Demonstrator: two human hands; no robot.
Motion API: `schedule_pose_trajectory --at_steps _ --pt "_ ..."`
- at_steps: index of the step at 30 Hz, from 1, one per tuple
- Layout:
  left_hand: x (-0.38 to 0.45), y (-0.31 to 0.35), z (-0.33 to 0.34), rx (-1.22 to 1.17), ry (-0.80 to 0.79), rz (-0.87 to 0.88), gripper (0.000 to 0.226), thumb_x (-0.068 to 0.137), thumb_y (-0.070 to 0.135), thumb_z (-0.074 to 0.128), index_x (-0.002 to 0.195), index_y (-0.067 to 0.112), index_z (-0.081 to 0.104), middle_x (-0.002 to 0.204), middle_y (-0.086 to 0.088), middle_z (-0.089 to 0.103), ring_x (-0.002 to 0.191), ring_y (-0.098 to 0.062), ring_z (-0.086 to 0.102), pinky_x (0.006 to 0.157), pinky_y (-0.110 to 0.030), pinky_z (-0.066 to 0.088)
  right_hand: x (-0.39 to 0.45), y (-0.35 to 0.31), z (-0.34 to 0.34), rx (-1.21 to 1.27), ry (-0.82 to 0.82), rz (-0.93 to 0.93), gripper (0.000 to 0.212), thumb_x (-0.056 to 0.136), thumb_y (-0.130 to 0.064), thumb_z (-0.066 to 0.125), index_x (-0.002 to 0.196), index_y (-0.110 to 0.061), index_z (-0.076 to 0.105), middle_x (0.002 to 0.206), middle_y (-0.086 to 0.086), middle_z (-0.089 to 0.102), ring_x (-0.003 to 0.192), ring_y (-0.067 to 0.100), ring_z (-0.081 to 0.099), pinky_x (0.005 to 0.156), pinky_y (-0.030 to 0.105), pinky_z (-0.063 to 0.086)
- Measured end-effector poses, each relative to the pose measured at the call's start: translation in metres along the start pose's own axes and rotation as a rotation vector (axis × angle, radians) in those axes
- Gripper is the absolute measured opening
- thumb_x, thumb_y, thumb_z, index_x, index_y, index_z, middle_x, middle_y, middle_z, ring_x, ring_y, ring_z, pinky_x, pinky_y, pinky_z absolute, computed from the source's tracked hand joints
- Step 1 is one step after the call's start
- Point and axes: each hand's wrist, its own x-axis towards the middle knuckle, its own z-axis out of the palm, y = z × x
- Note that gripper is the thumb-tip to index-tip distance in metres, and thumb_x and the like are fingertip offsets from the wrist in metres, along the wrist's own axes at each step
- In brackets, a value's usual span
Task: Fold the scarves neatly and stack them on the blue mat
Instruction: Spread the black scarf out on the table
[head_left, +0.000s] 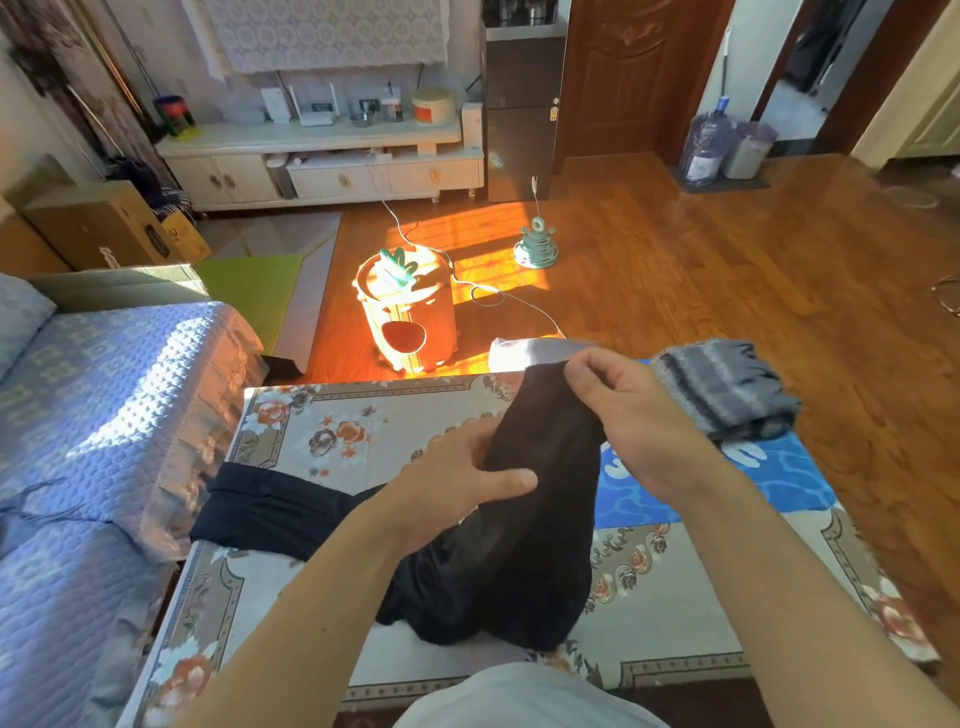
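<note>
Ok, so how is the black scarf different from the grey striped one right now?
The black scarf is plain and dark; the grey striped scarf is banded and fringed. The black one is held up by the left hand and the right hand, its lower part bunched on the floral cloth; the grey one lies folded on the blue mat, untouched. Both are soft fabric.
</note>
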Motion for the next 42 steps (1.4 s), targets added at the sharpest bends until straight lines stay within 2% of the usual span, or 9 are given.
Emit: schedule_pose_trajectory --at_steps 4,9,12,15,18,24,30,38,42 --pt "0.000 -0.008 0.009 -0.080 0.176 -0.077 0.022 0.101 0.034 0.062 0.114 0.023 0.075 0.113 -0.001 0.076 0.109 -0.026 0.071 0.103 -0.051 0.051 0.007 0.005 -0.008 0.053 0.005 0.136 0.040 0.103 -0.038 0.051 0.094 -0.001 0.062 0.088 0.014 0.061 0.084 0.022 0.057 0.078 0.039 0.045" --pt "-0.008 0.008 0.015 0.220 0.270 0.070 0.024 0.103 0.034 0.055 0.107 0.025 0.077 0.097 0.012 0.076 0.096 -0.014 0.071 0.093 -0.035 0.056 -0.002 0.009 -0.027 -0.480 0.180 0.074 0.031 0.100 -0.043 0.053 0.089 -0.015 0.061 0.084 -0.007 0.058 0.075 0.011 0.053 0.068 0.030 0.040" --pt "-0.014 0.027 0.018 0.441 0.150 0.208 0.025 0.104 0.038 0.053 0.103 0.032 0.077 0.088 0.016 0.074 0.085 -0.006 0.068 0.079 -0.023 0.050 -0.016 -0.008 -0.018 -0.426 -0.247 -0.023 0.057 0.088 -0.042 0.073 0.139 -0.048 0.047 0.139 -0.029 0.048 0.126 -0.013 0.042 0.098 0.015 0.039" --pt "-0.009 0.031 0.014 0.460 0.175 0.260 0.021 0.103 0.033 0.055 0.095 0.029 0.074 0.080 0.009 0.070 0.075 -0.010 0.064 0.071 -0.026 0.049 -0.017 0.002 -0.005 -0.510 -0.415 -0.011 0.056 0.087 -0.027 0.075 0.136 -0.043 0.052 0.116 -0.015 0.067 0.109 -0.001 0.061 0.088 0.021 0.053" --pt "-0.001 0.017 0.007 0.328 0.272 0.233 0.005 0.096 0.033 0.068 0.095 0.027 0.067 0.071 0.010 0.063 0.065 -0.008 0.059 0.066 -0.026 0.046 -0.009 0.005 -0.007 -0.696 -0.275 -0.067 0.012 0.094 -0.021 0.062 0.101 -0.022 0.072 0.091 -0.004 0.071 0.089 0.012 0.065 0.083 0.044 0.053" --pt "0.018 -0.070 0.027 0.544 0.126 -0.046 0.007 0.096 0.032 0.065 0.097 0.029 0.072 0.093 0.015 0.066 0.084 -0.004 0.062 0.089 -0.036 0.054 -0.010 -0.042 -0.040 -0.247 0.194 -0.041 0.026 0.104 -0.014 0.049 0.088 -0.012 0.069 0.082 0.010 0.073 0.075 0.020 0.070 0.065 0.040 0.057" --pt "0.028 -0.070 0.043 0.334 0.191 -0.040 0.073 0.088 0.043 0.076 0.149 0.043 0.037 0.146 0.019 0.044 0.129 -0.004 0.047 0.112 -0.034 0.041 -0.023 -0.069 -0.058 -0.195 0.158 -0.056 0.024 0.102 -0.019 0.054 0.087 -0.012 0.073 0.085 0.014 0.073 0.079 0.027 0.073 0.068 0.034 0.060" --pt "0.053 -0.066 0.070 0.445 0.145 -0.037 0.040 0.092 0.035 0.068 0.129 0.028 0.055 0.119 0.009 0.066 0.108 -0.014 0.063 0.094 -0.035 0.052 -0.019 -0.072 -0.056 -0.182 0.406 -0.133 0.021 0.095 -0.021 0.062 0.081 -0.009 0.071 0.079 0.017 0.066 0.068 0.014 0.061 0.063 0.033 0.050" --pt "0.053 -0.110 0.040 0.664 0.149 -0.295 0.020 0.103 0.030 0.054 0.086 0.023 0.061 0.078 0.004 0.063 0.072 -0.015 0.062 0.063 -0.028 0.045 -0.009 -0.058 -0.088 -0.366 0.813 -0.071 0.010 0.090 -0.020 0.062 0.087 -0.017 0.071 0.079 -0.001 0.066 0.079 0.012 0.063 0.075 0.032 0.052"
